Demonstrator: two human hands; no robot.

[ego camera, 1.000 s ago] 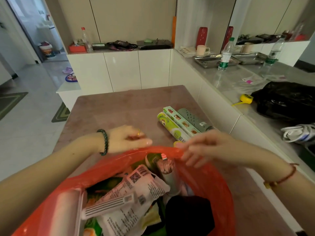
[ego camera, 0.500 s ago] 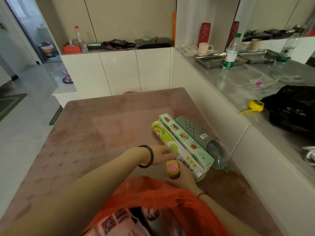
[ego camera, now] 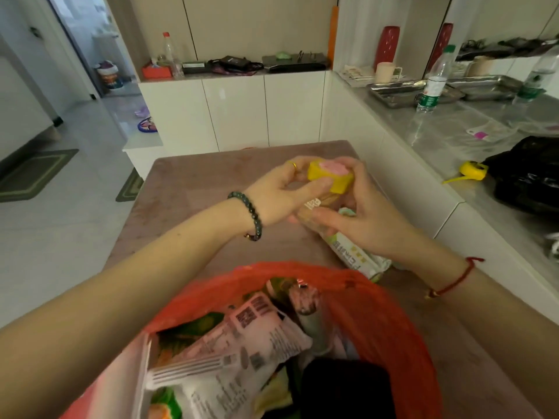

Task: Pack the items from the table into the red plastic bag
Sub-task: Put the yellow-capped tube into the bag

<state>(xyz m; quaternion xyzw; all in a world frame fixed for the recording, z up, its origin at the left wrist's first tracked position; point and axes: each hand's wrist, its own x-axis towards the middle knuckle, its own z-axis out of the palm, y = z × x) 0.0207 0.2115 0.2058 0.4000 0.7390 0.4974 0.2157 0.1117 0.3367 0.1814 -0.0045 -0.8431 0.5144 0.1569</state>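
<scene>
A small yellow item with a pink top (ego camera: 329, 173) is pinched between my left hand (ego camera: 278, 195) and my right hand (ego camera: 366, 216), lifted above the brown table (ego camera: 193, 189). Just below the hands lies a green-and-white roll package (ego camera: 352, 254), partly hidden by my right hand, whose thumb lies over it. The other boxed rolls are out of sight behind my hands. The red plastic bag (ego camera: 381, 316) stands open in the foreground. It holds a pink-and-white packet (ego camera: 242, 343), green packets and a black item (ego camera: 344, 388).
A white counter runs along the right, carrying a water bottle (ego camera: 432, 83), metal trays (ego camera: 393, 93), a yellow tape measure (ego camera: 472, 170) and a black bag (ego camera: 529, 173). White cabinets (ego camera: 236, 110) stand behind the table. Tiled floor with mats lies to the left.
Both hands let go of the bag's rim and reached to the rolls. The yellow item was picked up from the table and now sits raised between both hands.
</scene>
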